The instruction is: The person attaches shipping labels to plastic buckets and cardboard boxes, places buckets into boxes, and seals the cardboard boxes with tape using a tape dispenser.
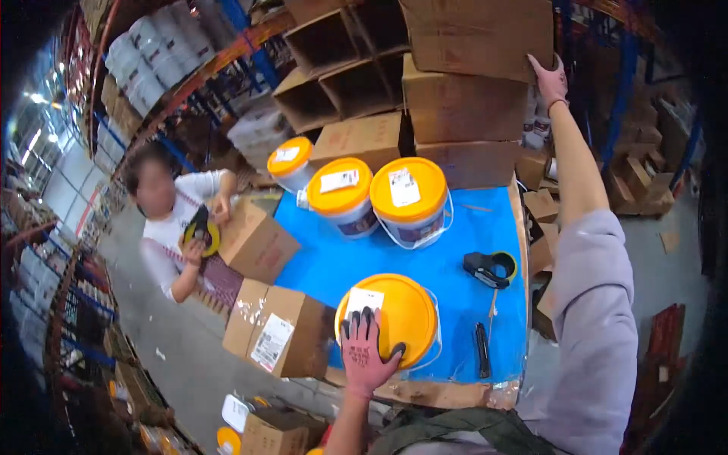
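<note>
My left hand [367,355], in a pink glove with dark fingertips, lies with fingers spread on a white label on the yellow lid of a bucket [406,318]. That bucket stands near the front edge of the blue-topped table [462,227]. Stretched far up to the right, my right hand [551,80] grips the lower right corner of a cardboard box [478,38] on top of a stack; its fingers are partly hidden by the box side. A tape dispenser [491,268] and a black cutter-like tool [482,350] lie right of the near bucket.
Three more yellow-lidded buckets [409,199] stand toward the back. A labelled carton [279,330] sits at the table's left edge. Across from me, a person [182,220] holds a tape dispenser [201,233] by another carton [258,241]. Open boxes [326,95] are stacked behind.
</note>
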`<control>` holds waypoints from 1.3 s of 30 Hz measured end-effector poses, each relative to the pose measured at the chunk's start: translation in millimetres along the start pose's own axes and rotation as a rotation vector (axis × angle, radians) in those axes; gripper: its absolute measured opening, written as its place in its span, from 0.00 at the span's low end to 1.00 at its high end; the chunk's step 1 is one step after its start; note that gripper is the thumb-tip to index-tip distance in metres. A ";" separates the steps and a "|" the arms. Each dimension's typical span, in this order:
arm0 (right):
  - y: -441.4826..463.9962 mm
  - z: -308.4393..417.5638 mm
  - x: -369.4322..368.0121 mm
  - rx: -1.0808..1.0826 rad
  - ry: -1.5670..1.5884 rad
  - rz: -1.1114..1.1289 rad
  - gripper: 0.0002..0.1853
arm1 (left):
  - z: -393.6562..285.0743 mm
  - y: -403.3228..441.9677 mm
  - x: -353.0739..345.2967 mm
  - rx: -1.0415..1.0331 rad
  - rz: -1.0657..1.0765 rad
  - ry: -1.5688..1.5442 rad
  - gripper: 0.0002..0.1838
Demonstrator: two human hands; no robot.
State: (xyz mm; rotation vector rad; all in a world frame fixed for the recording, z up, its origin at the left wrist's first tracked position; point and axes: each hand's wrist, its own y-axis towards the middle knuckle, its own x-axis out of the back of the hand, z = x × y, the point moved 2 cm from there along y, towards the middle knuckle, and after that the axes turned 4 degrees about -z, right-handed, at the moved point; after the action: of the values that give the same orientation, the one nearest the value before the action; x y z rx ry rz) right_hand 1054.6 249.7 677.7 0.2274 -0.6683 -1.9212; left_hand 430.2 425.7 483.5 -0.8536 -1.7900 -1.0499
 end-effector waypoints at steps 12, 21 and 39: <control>-325.8 98.0 175.2 -0.314 0.897 0.058 0.27 | 19.4 -11.6 -15.6 -0.042 -0.233 -0.290 0.17; -478.5 129.0 148.1 -0.731 1.217 0.481 0.31 | 48.4 -39.2 15.1 0.098 -0.189 -0.998 0.19; -600.2 119.8 68.3 -0.777 1.281 0.820 0.33 | 53.7 54.4 235.0 -0.473 -0.808 -0.580 0.25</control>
State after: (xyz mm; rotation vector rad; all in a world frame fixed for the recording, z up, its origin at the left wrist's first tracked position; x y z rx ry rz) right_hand 502.5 412.5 458.7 0.5026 0.7480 -0.8089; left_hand 367.6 526.3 700.3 -0.7555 -2.5241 -1.9466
